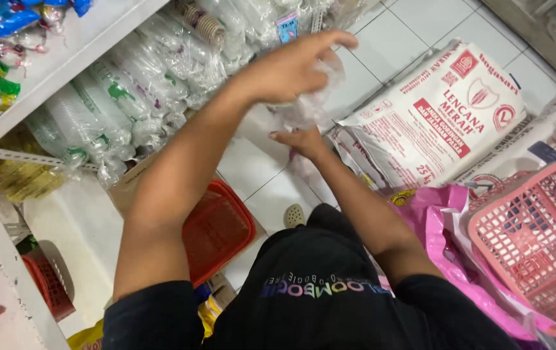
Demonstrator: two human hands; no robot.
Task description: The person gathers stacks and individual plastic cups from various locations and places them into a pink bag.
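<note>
Left hand [291, 68] pinches the top of a clear plastic bag [313, 104] and right hand [304, 139] grips its bottom, held above the tiled floor [252, 168] beside the shelf [96, 32] — thin slippery film, could slide free or tear.

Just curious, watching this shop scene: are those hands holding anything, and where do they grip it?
Both hold a clear plastic bag: the left hand grips its top, the right hand its lower part. Its contents cannot be told.
</note>
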